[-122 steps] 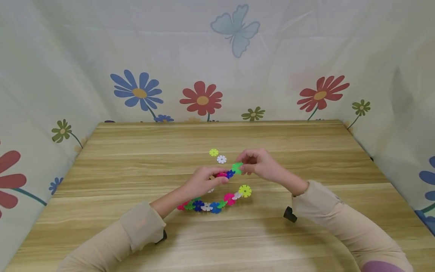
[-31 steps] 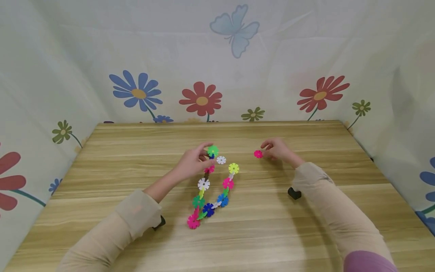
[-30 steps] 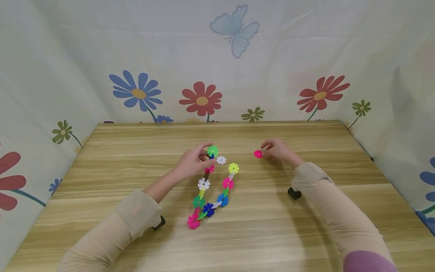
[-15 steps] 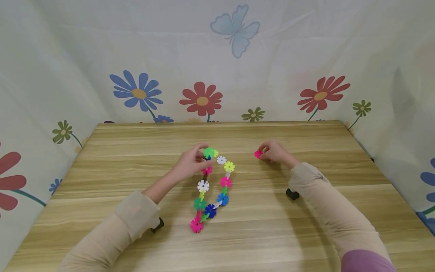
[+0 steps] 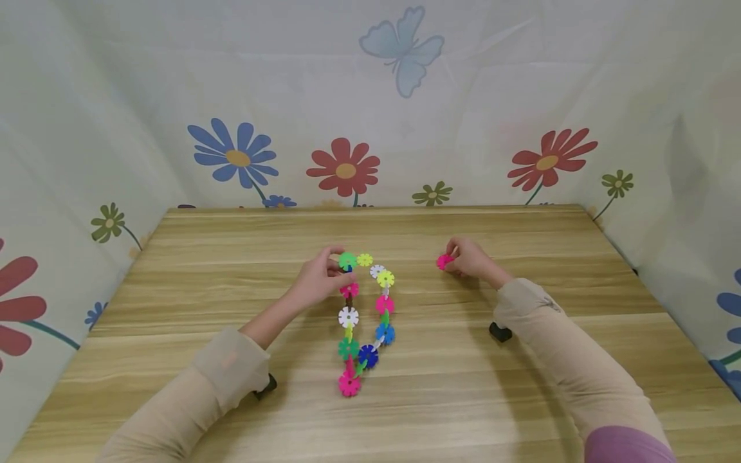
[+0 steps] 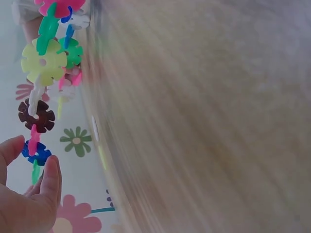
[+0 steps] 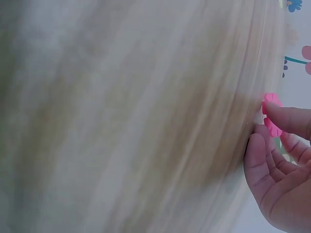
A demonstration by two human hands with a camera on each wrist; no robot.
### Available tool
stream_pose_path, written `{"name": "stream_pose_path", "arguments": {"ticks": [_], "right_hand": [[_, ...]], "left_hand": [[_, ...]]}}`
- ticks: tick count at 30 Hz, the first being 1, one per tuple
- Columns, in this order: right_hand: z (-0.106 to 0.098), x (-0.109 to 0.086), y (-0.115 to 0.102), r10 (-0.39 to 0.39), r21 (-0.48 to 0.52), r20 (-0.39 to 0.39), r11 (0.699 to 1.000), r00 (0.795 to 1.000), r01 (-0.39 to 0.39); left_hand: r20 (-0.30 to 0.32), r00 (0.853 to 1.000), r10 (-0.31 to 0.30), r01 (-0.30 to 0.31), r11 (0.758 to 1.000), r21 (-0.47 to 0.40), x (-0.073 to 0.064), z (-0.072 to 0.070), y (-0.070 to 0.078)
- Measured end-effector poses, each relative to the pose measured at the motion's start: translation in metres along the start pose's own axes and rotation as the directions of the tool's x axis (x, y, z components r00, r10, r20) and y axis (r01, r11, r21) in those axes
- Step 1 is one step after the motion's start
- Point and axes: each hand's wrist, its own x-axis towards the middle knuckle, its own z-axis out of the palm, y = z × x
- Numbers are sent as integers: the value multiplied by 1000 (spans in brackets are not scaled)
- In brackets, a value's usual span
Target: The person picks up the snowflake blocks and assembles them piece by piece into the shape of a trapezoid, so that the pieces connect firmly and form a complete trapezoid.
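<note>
A chain of interlocking snowflake discs (image 5: 348, 317) in several colours hangs in a long loop shape from my left hand (image 5: 317, 280). In the left wrist view the thumb and fingers pinch a dark blue disc (image 6: 37, 153) of this chain, with a green disc (image 6: 35, 172) joined at its end. A yellow disc (image 5: 385, 278) ends the chain's other side. My right hand (image 5: 470, 258) pinches a single pink snowflake disc (image 5: 444, 262) at the table top; in the right wrist view the thumb covers part of this pink disc (image 7: 273, 127).
Behind the chain, a loose yellow disc (image 5: 365, 260) and a loose white disc (image 5: 376, 271) lie on the wooden table (image 5: 521, 238). A flowered cloth (image 5: 463, 128) stands around the table's back and sides.
Earlier both hands were together at the chain; the right has since moved right and taken a pink disc. Over the last second the left hand has shifted slightly left, swinging the chain upright.
</note>
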Motion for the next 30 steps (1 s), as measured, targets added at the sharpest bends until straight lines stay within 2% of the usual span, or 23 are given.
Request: {"name": "stream_pose_path", "arguments": {"ticks": [7,14,20,30], "right_hand": [[4,-1,-1,8,81,-29,997,1000,-6],[9,-7,-15,10,229,-70,973,997,6],[13,-12,-28,-35,256,-82,965,996,55],[21,-23,-45,-65,313,-48,947,997,77]], "left_hand": [[-5,1000,-15,15,1000,-13,-1,0,-7],[-20,1000,-3,3,1000,-4,-4,1,-8],[-32,999,0,0,1000,-16,-6,2,-4],[-40,999,16,-17,1000,-16,-8,1,-2]]}}
